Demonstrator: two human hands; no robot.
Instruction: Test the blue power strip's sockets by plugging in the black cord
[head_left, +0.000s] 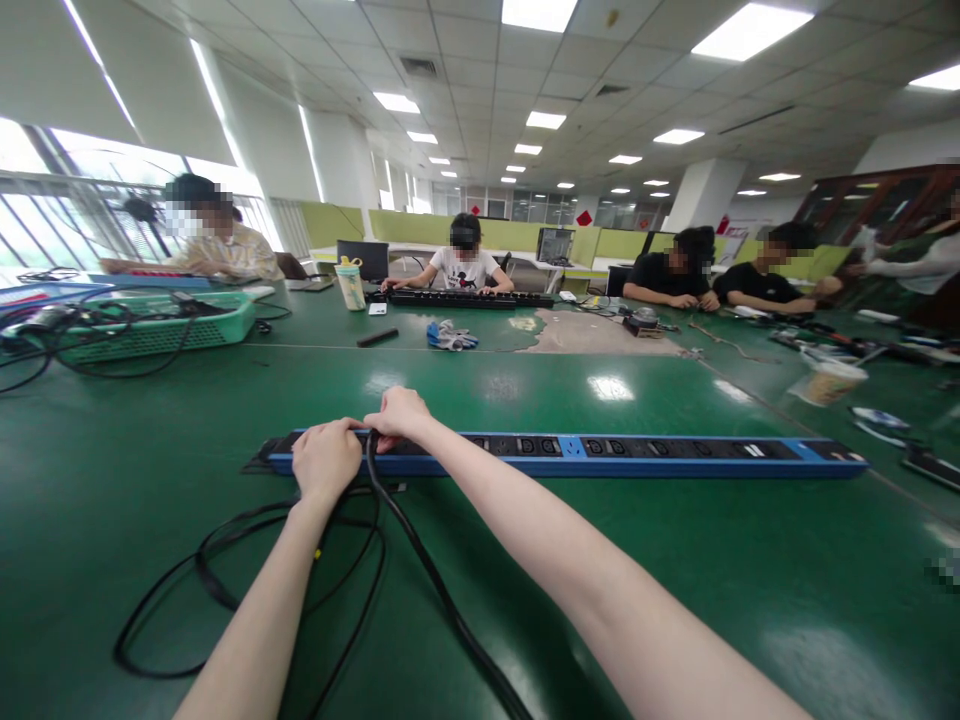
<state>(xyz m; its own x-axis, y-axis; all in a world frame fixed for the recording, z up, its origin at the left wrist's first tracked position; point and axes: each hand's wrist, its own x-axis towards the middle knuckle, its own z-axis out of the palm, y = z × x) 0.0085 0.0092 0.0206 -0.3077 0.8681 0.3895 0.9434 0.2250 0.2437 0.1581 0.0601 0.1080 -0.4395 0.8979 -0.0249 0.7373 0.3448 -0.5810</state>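
A long blue-and-black power strip lies across the green bench in front of you, its row of sockets facing up. Your left hand bends over its left end, touching it; your right hand is just beside, fingers bent in at the top of a thick black cable. Whether either grip is closed on anything, you cannot tell, as the fingertips are hidden. Thinner cable loops lie at left. The strip looks rigid, smooth and fairly heavy: best held by its long blue sides, hands spread apart. The thick cable seems springy; hold it near its end.
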